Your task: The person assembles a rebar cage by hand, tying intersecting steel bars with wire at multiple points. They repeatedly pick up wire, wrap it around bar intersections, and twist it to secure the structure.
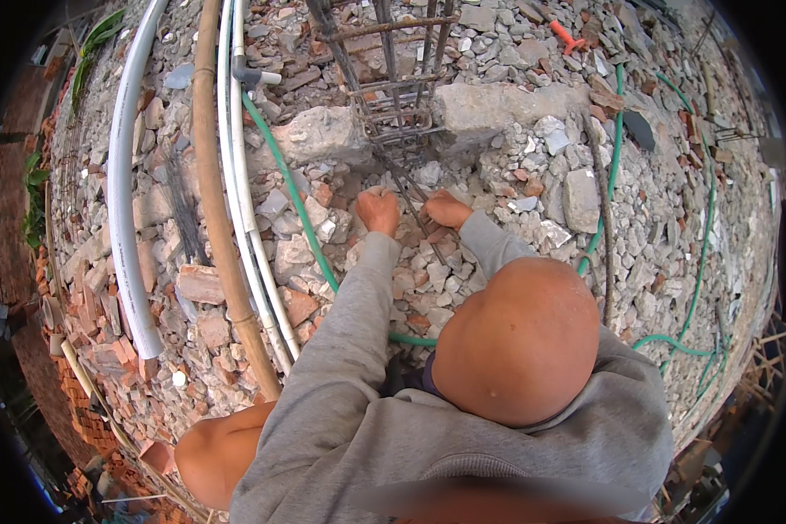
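Crouching in a grey long-sleeved sweatshirt, w/ bare R knee up nr centre & bare L knee out at lower L. Reaching fwd w/ both arms over loose grey-&-reddish broken masonry rubble.

Holding L hand curled like a fist, just L of thin dark steel rods; can't tell if grasping one or just clenched, w/ palm side hidden. Bending R hand in from the other side, fingers curled, tips at or v. nr same rods; can't tell if gripping or only touching. See rods slanting btwn the 2 hands, down onto rubble.

To L, see a flexible green hose passing under L sleeve, then slim white plastic pipes side by side, a long tan bamboo pole & a thick pale-grey plastic pipe. To R, note a long dark curved rod on rubble, w/ another green hose alongside.

Past the hands, see a rough grey concrete beam in 2 stretches, L & R, w/ an upright rusty rebar cage in the gap btwn. Farther off, upper R, spot a small orange tube-shaped piece on rubble.
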`<control>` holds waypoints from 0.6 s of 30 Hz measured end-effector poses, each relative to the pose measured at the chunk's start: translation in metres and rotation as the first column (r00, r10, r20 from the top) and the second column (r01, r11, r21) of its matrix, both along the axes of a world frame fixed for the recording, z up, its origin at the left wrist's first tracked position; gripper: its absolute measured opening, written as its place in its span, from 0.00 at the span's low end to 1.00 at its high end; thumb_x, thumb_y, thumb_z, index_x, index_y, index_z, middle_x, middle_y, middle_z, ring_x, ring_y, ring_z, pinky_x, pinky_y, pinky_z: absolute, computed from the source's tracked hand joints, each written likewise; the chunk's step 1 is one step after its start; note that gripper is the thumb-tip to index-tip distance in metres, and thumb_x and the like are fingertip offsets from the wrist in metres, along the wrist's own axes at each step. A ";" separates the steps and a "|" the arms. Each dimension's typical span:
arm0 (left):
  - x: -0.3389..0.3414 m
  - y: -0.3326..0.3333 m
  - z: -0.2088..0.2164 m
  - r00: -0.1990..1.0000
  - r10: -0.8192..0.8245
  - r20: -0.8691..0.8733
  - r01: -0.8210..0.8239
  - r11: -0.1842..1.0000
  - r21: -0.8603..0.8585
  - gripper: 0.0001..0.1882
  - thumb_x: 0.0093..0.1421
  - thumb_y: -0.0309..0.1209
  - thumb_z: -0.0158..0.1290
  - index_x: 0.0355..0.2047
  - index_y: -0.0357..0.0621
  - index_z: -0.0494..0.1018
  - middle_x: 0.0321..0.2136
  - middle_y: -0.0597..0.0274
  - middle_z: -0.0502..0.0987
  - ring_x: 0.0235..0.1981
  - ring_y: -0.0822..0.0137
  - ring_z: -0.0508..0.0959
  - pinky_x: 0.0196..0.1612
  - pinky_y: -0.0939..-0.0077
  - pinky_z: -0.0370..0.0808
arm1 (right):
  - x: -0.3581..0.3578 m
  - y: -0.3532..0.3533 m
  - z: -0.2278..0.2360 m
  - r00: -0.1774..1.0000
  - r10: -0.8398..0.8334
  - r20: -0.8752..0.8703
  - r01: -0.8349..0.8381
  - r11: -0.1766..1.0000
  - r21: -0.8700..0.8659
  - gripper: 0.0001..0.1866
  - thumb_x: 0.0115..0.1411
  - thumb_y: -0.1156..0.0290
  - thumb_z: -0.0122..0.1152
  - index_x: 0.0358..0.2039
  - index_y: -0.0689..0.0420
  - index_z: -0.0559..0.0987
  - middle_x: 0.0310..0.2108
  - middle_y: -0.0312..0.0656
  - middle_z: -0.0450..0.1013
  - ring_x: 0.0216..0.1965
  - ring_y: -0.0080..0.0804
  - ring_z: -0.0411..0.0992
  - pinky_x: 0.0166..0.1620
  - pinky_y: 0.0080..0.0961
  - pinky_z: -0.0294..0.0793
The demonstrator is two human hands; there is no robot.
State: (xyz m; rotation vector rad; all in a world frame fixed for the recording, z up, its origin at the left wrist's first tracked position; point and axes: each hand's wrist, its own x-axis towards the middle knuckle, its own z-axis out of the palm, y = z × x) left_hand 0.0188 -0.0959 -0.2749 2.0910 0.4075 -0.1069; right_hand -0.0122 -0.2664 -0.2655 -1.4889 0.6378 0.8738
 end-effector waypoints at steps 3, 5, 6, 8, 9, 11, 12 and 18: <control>0.003 -0.001 -0.001 1.000 -0.015 0.016 0.015 1.000 -0.016 0.14 0.52 0.26 0.57 0.35 0.29 0.84 0.29 0.37 0.85 0.32 0.44 0.86 0.41 0.56 0.79 | -0.002 0.002 0.001 0.994 0.087 0.070 -0.084 0.996 -0.037 0.13 0.65 0.73 0.60 0.45 0.71 0.81 0.39 0.51 0.81 0.39 0.44 0.82 0.31 0.38 0.83; 0.002 -0.005 -0.005 1.000 -0.023 -0.017 0.022 0.997 -0.073 0.13 0.53 0.26 0.57 0.35 0.29 0.84 0.27 0.39 0.85 0.31 0.45 0.86 0.40 0.56 0.78 | -0.008 0.005 0.005 0.999 -0.045 0.031 0.043 0.998 0.041 0.13 0.66 0.73 0.61 0.46 0.70 0.81 0.40 0.47 0.82 0.37 0.40 0.82 0.32 0.36 0.82; 0.001 -0.006 -0.008 0.999 -0.012 -0.040 0.008 0.995 -0.097 0.13 0.54 0.27 0.57 0.35 0.30 0.85 0.26 0.40 0.85 0.30 0.45 0.86 0.39 0.57 0.78 | -0.012 0.006 0.007 0.994 -0.025 0.107 0.018 0.998 0.068 0.13 0.65 0.72 0.63 0.46 0.69 0.81 0.40 0.47 0.82 0.37 0.39 0.81 0.33 0.36 0.82; -0.001 -0.009 -0.014 1.000 0.018 -0.010 -0.019 0.984 -0.179 0.13 0.55 0.28 0.57 0.35 0.31 0.85 0.27 0.41 0.85 0.30 0.46 0.86 0.38 0.58 0.78 | -0.023 0.008 0.011 0.988 -0.018 0.154 0.008 0.998 0.062 0.14 0.64 0.71 0.66 0.45 0.68 0.80 0.41 0.46 0.82 0.36 0.36 0.81 0.35 0.35 0.81; -0.002 -0.009 -0.014 1.000 0.016 -0.021 -0.021 0.972 -0.234 0.13 0.55 0.28 0.58 0.35 0.31 0.85 0.27 0.41 0.85 0.30 0.47 0.86 0.38 0.58 0.78 | -0.029 0.007 0.012 0.956 0.043 0.290 -0.044 0.999 -0.002 0.15 0.64 0.70 0.67 0.46 0.67 0.80 0.39 0.46 0.82 0.36 0.34 0.80 0.36 0.34 0.81; 0.001 -0.007 -0.007 0.982 -0.053 -0.184 -0.006 0.953 -0.303 0.13 0.56 0.29 0.60 0.37 0.31 0.85 0.29 0.43 0.86 0.32 0.51 0.86 0.40 0.60 0.79 | -0.040 0.002 0.008 0.877 0.161 0.453 -0.111 0.985 -0.135 0.16 0.63 0.68 0.70 0.46 0.66 0.80 0.36 0.44 0.82 0.35 0.31 0.80 0.37 0.33 0.80; 0.005 -0.004 0.003 0.961 -0.080 -0.264 -0.017 0.938 -0.346 0.13 0.56 0.29 0.61 0.38 0.32 0.86 0.30 0.44 0.86 0.33 0.53 0.86 0.42 0.60 0.79 | -0.042 -0.001 0.003 0.909 0.144 0.391 -0.133 0.990 -0.054 0.20 0.62 0.69 0.71 0.50 0.65 0.78 0.36 0.44 0.81 0.34 0.32 0.80 0.36 0.32 0.81; 0.076 0.014 0.182 0.820 0.176 0.544 -0.102 0.981 -0.163 0.26 0.61 0.33 0.65 0.54 0.24 0.78 0.47 0.45 0.82 0.44 0.60 0.82 0.47 0.64 0.80 | -0.031 -0.023 -0.031 0.999 0.034 0.007 -0.034 0.923 0.382 0.35 0.60 0.58 0.72 0.60 0.67 0.71 0.40 0.47 0.83 0.39 0.43 0.82 0.44 0.36 0.82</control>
